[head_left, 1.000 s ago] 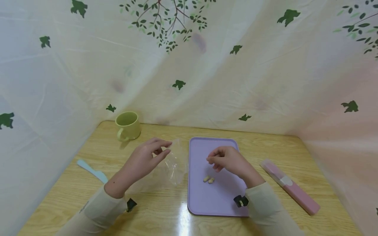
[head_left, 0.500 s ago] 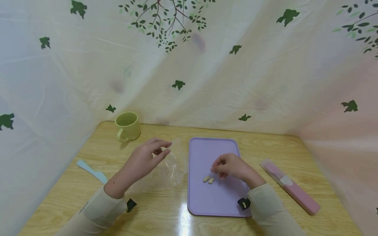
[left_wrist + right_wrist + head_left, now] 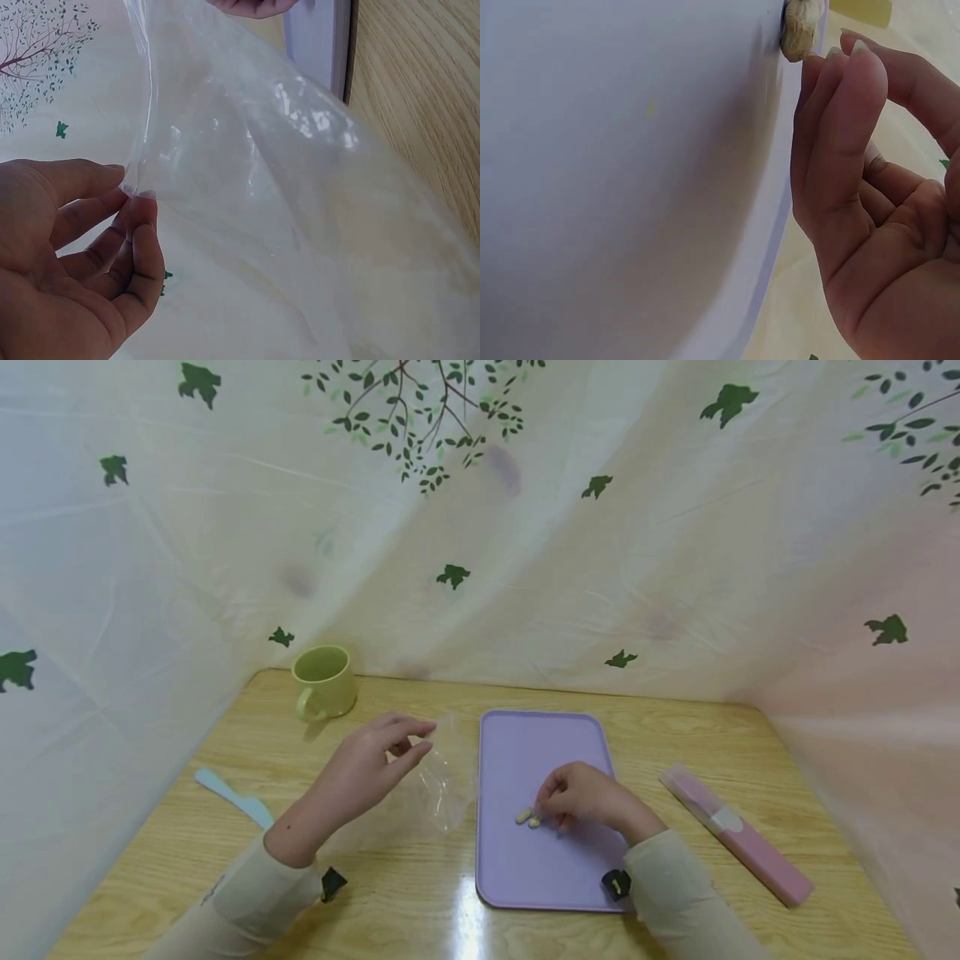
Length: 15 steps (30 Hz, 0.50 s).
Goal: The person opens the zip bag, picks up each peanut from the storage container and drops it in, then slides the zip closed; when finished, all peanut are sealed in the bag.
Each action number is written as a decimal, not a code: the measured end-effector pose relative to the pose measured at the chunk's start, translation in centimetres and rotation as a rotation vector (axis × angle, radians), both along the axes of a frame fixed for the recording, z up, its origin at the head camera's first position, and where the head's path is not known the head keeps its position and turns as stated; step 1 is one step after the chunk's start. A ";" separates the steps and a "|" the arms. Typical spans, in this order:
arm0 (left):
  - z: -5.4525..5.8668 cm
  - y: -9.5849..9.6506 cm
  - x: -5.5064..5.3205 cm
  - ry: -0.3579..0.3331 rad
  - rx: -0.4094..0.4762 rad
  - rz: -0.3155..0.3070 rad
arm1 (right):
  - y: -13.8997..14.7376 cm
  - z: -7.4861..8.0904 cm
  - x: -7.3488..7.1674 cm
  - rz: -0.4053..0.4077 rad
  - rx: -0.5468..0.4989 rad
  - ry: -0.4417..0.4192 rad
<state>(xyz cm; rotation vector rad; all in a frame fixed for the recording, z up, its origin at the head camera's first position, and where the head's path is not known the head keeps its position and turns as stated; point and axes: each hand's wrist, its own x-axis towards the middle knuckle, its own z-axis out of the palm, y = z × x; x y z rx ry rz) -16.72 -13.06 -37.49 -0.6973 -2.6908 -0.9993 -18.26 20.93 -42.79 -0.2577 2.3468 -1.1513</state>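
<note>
In the head view my left hand (image 3: 363, 767) pinches the edge of a clear plastic bag (image 3: 446, 789) between thumb and fingers, left of the purple tray (image 3: 517, 872). The left wrist view shows the bag's thin film (image 3: 225, 142) hanging from the fingertips and spreading wide. My right hand (image 3: 588, 797) is low over the tray, its fingers bent and nothing between them. Two peanuts (image 3: 523, 816) lie close together there, right by its fingertips. Seen from the right wrist, a peanut (image 3: 801, 30) is just beyond the tips of the fingers, with thumb and forefinger apart.
A green mug (image 3: 325, 681) stands at the back left of the wooden table (image 3: 405, 893). At the left lies a light blue plastic knife (image 3: 234, 796). A long pink case (image 3: 738, 835) with a clear lid lies right of the tray. Printed cloth (image 3: 525, 568) closes off the back and sides.
My right hand has come down and nearer to me over the tray, until its fingertips are at the peanuts. The left hand and the bag have stayed in place.
</note>
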 end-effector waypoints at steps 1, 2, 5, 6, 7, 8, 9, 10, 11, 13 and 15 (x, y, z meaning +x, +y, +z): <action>0.0 0.0 0.0 0.001 0.001 -0.002 | 0.0 0.0 0.0 0.002 0.005 0.001; 0.0 0.0 0.0 0.002 0.004 -0.003 | 0.0 -0.1 0.0 0.001 0.011 0.002; -0.1 0.0 0.0 0.002 0.009 -0.006 | -0.1 -0.2 0.1 -0.001 0.029 0.006; -0.1 0.0 0.0 0.001 0.009 -0.006 | -0.1 -0.3 0.1 -0.002 0.036 0.007; -0.1 0.0 0.0 0.001 0.007 -0.005 | -0.1 -0.3 0.1 0.001 0.045 0.009; -0.1 0.0 0.0 -0.001 0.007 -0.004 | -0.2 -0.3 0.1 0.000 0.052 0.009; -0.1 0.0 0.0 -0.002 0.006 -0.003 | -0.2 -0.3 0.2 0.000 0.060 0.008; 0.0 0.0 0.0 -0.003 0.004 -0.003 | -0.3 -0.3 0.2 0.000 0.065 0.005; 0.0 0.0 0.0 -0.003 0.002 -0.002 | -0.3 -0.3 0.3 0.002 0.071 0.003; 0.0 0.0 0.0 0.000 0.002 -0.004 | -0.4 -0.3 0.3 0.007 0.081 0.000; 0.0 0.1 0.1 0.004 0.001 -0.006 | -0.5 -0.3 0.4 0.011 0.091 -0.004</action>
